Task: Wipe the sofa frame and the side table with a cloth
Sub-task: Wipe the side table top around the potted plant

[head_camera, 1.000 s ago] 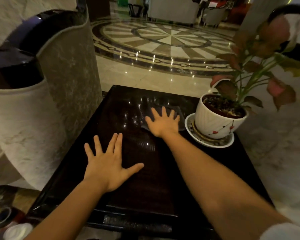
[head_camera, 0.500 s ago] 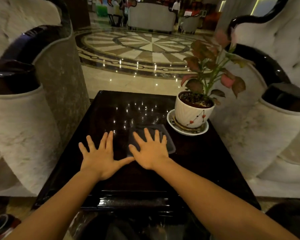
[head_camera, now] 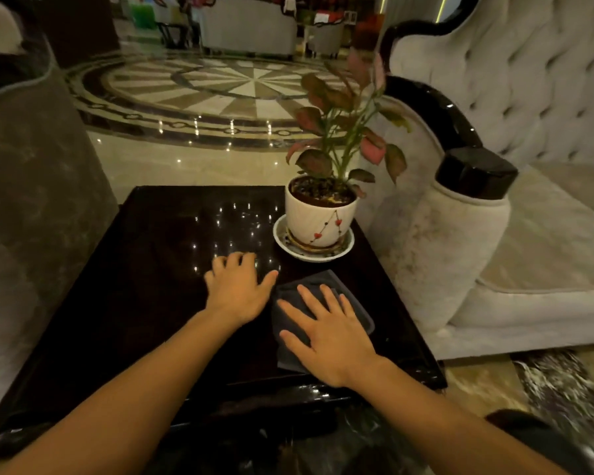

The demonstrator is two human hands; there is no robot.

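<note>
The dark glossy side table (head_camera: 158,269) stands between two pale sofas. A dark grey cloth (head_camera: 326,277) lies on its near right part. My right hand (head_camera: 326,332) is pressed flat on the cloth with the fingers spread. My left hand (head_camera: 239,291) rests palm down on the bare tabletop just left of the cloth, fingers slightly curled, holding nothing. The right sofa's black glossy frame (head_camera: 436,108) curves down to a black cap (head_camera: 474,171) on its armrest.
A white pot with a pink-leaved plant (head_camera: 318,216) sits on a saucer at the table's far right, close behind the cloth. The left sofa's side (head_camera: 31,183) borders the table's left edge. Polished patterned floor (head_camera: 220,94) lies beyond.
My right hand has slid the cloth from the table's middle to the near right. The left hand moved right and farther in. The view swung right, showing more of the right sofa.
</note>
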